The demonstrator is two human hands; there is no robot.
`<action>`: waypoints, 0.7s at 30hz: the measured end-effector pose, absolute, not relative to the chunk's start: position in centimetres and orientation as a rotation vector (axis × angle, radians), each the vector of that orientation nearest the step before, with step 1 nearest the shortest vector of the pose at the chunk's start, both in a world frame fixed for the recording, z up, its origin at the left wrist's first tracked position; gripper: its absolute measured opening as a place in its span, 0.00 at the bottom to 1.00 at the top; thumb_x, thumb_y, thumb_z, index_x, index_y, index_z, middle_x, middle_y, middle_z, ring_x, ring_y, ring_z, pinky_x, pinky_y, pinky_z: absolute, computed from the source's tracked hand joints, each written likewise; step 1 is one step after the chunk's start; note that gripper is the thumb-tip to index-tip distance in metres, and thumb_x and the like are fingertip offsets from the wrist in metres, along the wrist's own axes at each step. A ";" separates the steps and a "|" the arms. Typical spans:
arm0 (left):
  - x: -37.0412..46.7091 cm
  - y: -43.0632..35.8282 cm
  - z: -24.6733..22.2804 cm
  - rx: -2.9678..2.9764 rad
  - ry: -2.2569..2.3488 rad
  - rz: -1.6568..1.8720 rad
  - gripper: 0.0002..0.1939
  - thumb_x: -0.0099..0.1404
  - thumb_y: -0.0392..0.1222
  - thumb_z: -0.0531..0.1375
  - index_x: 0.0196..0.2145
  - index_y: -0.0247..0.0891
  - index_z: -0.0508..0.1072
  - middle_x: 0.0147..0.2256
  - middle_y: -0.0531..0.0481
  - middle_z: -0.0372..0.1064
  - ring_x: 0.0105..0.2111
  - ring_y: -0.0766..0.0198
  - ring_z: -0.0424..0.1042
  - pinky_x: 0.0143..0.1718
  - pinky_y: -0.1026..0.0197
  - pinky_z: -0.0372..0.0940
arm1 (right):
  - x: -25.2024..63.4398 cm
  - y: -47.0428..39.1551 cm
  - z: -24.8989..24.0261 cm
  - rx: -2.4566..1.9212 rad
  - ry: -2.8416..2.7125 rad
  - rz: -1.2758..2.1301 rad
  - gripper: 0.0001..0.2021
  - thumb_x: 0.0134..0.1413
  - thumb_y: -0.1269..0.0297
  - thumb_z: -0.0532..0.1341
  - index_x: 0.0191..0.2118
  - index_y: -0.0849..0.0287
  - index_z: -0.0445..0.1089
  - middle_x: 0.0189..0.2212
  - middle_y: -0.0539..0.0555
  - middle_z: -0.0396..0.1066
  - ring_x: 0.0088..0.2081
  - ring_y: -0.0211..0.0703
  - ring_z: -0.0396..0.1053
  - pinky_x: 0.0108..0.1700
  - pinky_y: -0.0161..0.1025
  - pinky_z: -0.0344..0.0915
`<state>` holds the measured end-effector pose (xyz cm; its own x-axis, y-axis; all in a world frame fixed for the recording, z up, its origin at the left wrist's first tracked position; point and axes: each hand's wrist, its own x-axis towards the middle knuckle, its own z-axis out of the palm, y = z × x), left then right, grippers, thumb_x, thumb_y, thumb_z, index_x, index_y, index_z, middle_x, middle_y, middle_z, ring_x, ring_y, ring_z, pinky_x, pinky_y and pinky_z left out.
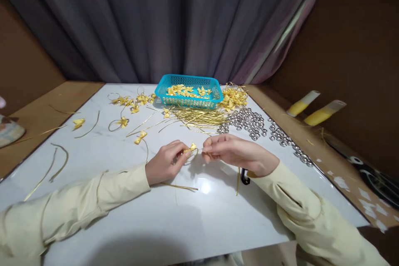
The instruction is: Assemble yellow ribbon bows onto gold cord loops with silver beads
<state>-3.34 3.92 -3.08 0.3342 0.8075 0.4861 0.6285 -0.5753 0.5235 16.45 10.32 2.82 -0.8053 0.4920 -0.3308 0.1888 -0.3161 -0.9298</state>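
Above the middle of the white table, my left hand (168,162) pinches a yellow ribbon bow (193,146) between thumb and fingers. A thin cord loop (195,157) hangs just under the bow. Close by on the right, my right hand (232,151) is closed, thumb and fingertips pressed together. Something small and pale shows at its fingertips, too small to name. The fingertips of the two hands are a short gap apart. A bow with a cord tail (141,137) lies beyond my left wrist. Below the hands rests a short gold cord (181,186).
A blue plastic basket (190,102) with yellow bows stands at the back. Beside it lie a pile of bows (233,97), gold cords (202,116) and many silver bells or beads (249,121). Finished-looking loops (118,124) lie left. Two yellow-handled tools (326,113) and paper scraps (341,182) are right.
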 end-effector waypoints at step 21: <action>-3.6 3.4 -1.0 1.281 0.790 0.788 0.11 0.60 0.44 0.59 0.26 0.33 0.69 0.21 0.51 0.66 0.23 0.68 0.63 0.27 0.65 0.57 | 18.4 10.5 4.7 -0.648 -1.800 1.904 0.20 0.44 0.63 0.66 0.47 0.54 0.68 0.53 0.55 0.65 0.52 0.44 0.64 0.50 0.41 0.60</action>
